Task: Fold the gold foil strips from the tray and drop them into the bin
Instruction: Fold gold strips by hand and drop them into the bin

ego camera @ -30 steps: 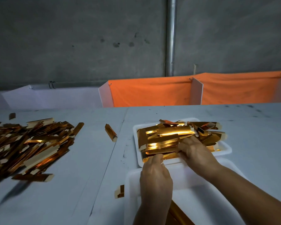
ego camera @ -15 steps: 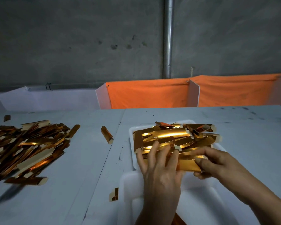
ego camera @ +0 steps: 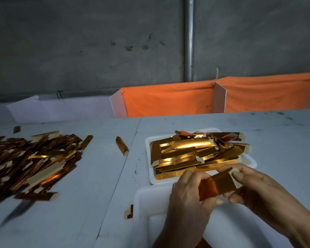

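A white tray (ego camera: 250,159) on the table holds a heap of gold foil strips (ego camera: 188,151). Just in front of it, over the white bin (ego camera: 150,199), both hands hold one gold foil strip (ego camera: 217,184). My left hand (ego camera: 188,196) grips its left end with thumb and fingers. My right hand (ego camera: 254,190) pinches its right end, thumb on top. The strip lies tilted, its right end higher. A bit of gold shows low in the bin at the frame's bottom edge.
A large pile of gold strips (ego camera: 30,161) covers the table's left side. Loose pieces lie at centre (ego camera: 122,145) and beside the bin (ego camera: 129,212). Orange cloth (ego camera: 168,101) and white dividers (ego camera: 219,97) stand along the table's far edge before a grey wall.
Both hands drew one strip out of the tray's heap and brought it back over the bin. My left hand went from lying flat on the heap to gripping the strip's left end.
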Demonstrator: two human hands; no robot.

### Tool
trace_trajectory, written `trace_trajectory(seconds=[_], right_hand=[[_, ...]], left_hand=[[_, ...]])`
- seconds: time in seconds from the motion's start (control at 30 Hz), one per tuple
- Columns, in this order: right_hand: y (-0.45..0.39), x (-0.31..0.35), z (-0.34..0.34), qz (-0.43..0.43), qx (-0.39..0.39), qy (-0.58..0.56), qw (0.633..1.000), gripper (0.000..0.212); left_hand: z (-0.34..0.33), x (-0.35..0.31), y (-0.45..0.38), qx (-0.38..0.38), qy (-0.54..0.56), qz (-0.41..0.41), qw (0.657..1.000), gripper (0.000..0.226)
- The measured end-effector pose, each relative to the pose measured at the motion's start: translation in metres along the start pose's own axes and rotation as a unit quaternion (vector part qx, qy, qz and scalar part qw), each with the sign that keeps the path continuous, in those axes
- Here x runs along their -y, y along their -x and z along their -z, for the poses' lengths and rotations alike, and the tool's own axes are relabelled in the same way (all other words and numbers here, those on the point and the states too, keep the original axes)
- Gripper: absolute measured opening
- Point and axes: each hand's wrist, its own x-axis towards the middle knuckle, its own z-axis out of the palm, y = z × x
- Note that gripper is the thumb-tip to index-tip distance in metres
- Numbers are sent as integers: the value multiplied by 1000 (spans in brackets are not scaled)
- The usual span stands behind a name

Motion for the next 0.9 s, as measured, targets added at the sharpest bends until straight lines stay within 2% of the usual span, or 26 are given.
trace_trajectory(seconds=[0.07, 0.13, 0.2, 0.33, 0.5, 0.67, 0.8, 0.9], right_hand=[[1, -1, -2, 25, -36, 50, 998, 19], [1, -2, -4, 71, -85, 125, 986, 12], [3, -5, -6, 120, -129, 174, 969, 16], [9, -8, -10, 169, -137, 255, 942, 25], [7, -12, -15, 130, -132, 236, 954, 16], [0, -9, -12, 69, -98, 197, 973, 18], [-7, -5, -11, 30, -108, 187, 976, 25], [-14, -6, -9, 1, -102, 186, 977, 19]], left_hand=[[-2, 3, 0, -16, -14, -5, 1000, 51], [-6, 2, 3, -41, -81, -23, 996, 54], [-9, -2, 3, -61, -187, -46, 979, 60], [-17, -7, 1, -96, -221, -36, 970, 66], [-16, -10, 3, -95, -235, -20, 967, 59], [-14, -10, 2, -81, -219, -15, 972, 59], [-15, -7, -2, -60, -198, -25, 978, 63], [-16, -5, -3, -56, -207, -17, 977, 66]])
